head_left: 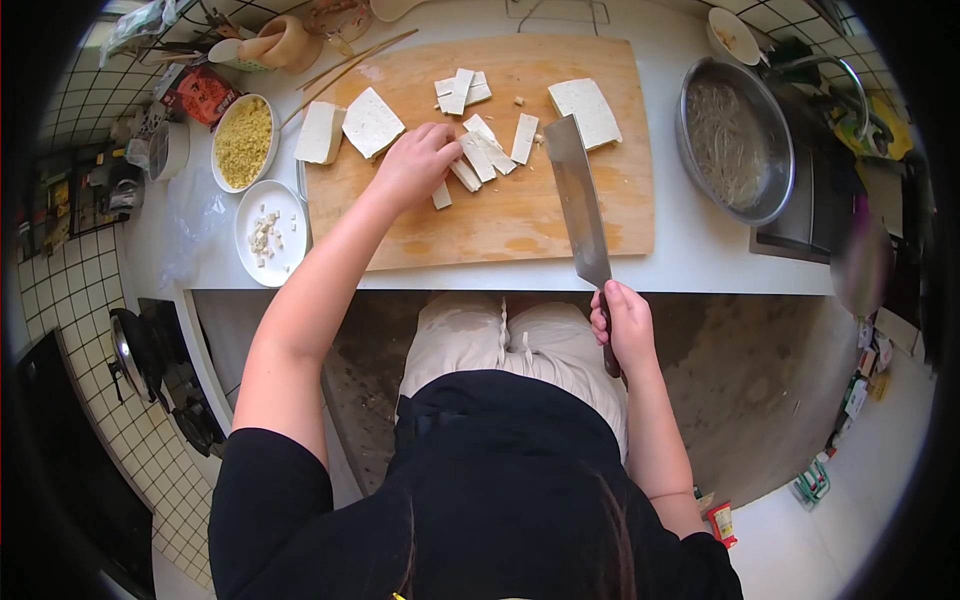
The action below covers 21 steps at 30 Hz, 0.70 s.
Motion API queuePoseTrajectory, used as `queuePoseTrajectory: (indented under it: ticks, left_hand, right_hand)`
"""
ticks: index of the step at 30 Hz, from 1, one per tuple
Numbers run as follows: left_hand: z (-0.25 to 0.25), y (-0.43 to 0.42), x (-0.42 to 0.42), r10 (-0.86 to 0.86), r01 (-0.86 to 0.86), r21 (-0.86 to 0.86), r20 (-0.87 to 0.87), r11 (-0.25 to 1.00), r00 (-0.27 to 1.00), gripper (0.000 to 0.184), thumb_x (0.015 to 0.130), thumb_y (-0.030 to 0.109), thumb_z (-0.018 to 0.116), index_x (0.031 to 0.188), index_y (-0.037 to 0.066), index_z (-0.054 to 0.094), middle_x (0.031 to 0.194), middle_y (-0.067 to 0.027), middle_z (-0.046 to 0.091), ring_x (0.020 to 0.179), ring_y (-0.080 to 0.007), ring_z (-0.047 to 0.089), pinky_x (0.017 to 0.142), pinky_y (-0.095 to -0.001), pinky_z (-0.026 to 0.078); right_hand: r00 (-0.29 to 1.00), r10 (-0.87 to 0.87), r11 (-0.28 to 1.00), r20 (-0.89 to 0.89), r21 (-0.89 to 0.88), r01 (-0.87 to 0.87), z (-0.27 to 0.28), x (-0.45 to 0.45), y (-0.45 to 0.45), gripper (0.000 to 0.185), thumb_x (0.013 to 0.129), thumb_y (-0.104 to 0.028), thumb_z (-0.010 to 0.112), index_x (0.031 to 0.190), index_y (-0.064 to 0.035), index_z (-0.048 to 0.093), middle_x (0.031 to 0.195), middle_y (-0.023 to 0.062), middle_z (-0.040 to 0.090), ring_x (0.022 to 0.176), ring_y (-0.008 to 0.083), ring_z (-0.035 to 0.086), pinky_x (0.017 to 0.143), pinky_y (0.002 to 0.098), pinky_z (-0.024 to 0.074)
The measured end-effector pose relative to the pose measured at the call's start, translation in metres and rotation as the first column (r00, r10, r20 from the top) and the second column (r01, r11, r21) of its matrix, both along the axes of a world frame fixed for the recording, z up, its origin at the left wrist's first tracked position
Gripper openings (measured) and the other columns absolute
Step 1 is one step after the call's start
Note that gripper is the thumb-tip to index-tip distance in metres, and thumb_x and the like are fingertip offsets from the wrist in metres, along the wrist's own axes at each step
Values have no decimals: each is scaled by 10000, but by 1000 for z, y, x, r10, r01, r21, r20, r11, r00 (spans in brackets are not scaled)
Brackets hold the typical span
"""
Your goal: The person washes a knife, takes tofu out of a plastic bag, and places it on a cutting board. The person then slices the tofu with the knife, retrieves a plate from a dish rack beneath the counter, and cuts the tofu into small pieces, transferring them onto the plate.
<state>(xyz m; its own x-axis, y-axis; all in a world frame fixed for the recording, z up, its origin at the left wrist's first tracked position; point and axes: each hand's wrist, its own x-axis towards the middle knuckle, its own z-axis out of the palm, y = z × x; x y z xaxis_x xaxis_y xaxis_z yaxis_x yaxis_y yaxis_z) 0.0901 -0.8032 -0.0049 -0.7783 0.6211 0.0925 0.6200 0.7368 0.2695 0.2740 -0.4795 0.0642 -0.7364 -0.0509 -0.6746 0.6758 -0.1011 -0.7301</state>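
Note:
My right hand (627, 322) is wrapped round the handle of a cleaver (580, 200). Its broad blade points away from me, and the tip lies beside a white tofu block (587, 112) at the right of the wooden cutting board (490, 235). My left hand (418, 160) is bent over tofu strips (465, 175) near the board's middle, fingers together and partly hiding them. More cut tofu pieces (488, 146) lie just right of those fingers, and a small stack of slices (462, 92) sits farther back. Two larger tofu blocks (373, 122) rest at the board's left.
Left of the board stand a white plate (291, 258) with small white bits and a bowl of yellow chopped food (245, 142). A metal basin (690, 170) holding translucent noodles in liquid is at the right. Chopsticks (355, 62) lie across the board's back left corner.

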Motion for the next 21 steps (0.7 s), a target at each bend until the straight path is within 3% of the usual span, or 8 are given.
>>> queuePoseTrajectory:
  ticks: [1, 4, 7, 10, 11, 15, 18, 21]
  left_hand:
    - [2, -1, -1, -20, 20, 6, 1, 1000, 1000, 255, 752, 18, 678, 987, 90, 610, 1039, -78, 600, 1046, -289, 575, 872, -399, 490]
    - [17, -4, 0, 42, -49, 19, 260, 999, 965, 207, 790, 64, 669, 991, 75, 619, 942, -83, 634, 972, -282, 609, 832, -384, 502]
    - [43, -8, 5, 83, -208, 194, 507, 959, 858, 177, 823, 110, 684, 981, 46, 634, 879, -96, 653, 890, -252, 634, 818, -362, 504]
    - [57, -17, 6, 187, -434, 168, 726, 885, 662, 206, 863, 187, 686, 974, 19, 646, 909, -87, 666, 873, -195, 633, 807, -326, 501]
    - [61, -22, 1, 140, -406, 145, 793, 902, 593, 195, 897, 179, 667, 963, 1, 625, 938, -29, 656, 889, -118, 610, 805, -291, 509]
    - [53, -33, -10, 90, -529, 62, 962, 846, 258, 200, 890, 201, 655, 1003, 40, 620, 921, -19, 655, 869, -91, 615, 778, -270, 507]
    - [30, -34, -13, 178, -537, -6, 946, 844, 270, 202, 891, 194, 649, 1010, 33, 619, 900, -25, 660, 840, -102, 630, 746, -266, 505]
    - [11, -35, -15, 318, -523, -73, 861, 849, 397, 230, 889, 195, 655, 1037, 23, 619, 883, -34, 665, 811, -108, 639, 725, -262, 501]
  right_hand:
    - [1000, -4, 1000, 1, -1, 4, 0, 1, 0, 390, 1029, -355, 463, 825, -31, 534, 605, -3, 469, 484, 60, 422, 450, 214, 364]
    - [1000, -9, 1000, 7, -1, 9, -1, 2, 2, 395, 1028, -361, 464, 823, -31, 533, 604, -2, 469, 484, 61, 423, 450, 213, 363]
    - [1000, -5, 1000, 11, 8, 5, -2, 2, 3, 396, 1027, -364, 464, 824, -31, 531, 603, -1, 470, 484, 61, 424, 447, 214, 360]
    - [1000, -4, 1000, 6, 4, 4, -3, 1, 3, 394, 1028, -365, 462, 828, -32, 529, 603, -1, 471, 483, 61, 423, 444, 214, 357]
    - [1000, -4, 1000, 10, -6, 4, -4, 0, 2, 393, 1027, -366, 462, 830, -32, 529, 603, -1, 472, 482, 61, 422, 444, 214, 357]
    - [1000, -3, 1000, 24, -24, 4, -4, -3, -2, 391, 1028, -365, 462, 833, -32, 529, 603, -2, 471, 482, 61, 420, 445, 215, 357]
    - [1000, -3, 1000, 30, -25, 3, -4, -3, -4, 391, 1028, -364, 461, 832, -34, 529, 603, -3, 469, 482, 60, 418, 446, 215, 359]
    - [999, 6, 1000, 36, -10, -5, -2, -4, -6, 392, 1029, -366, 459, 831, -34, 529, 602, -4, 467, 481, 59, 416, 446, 215, 359]
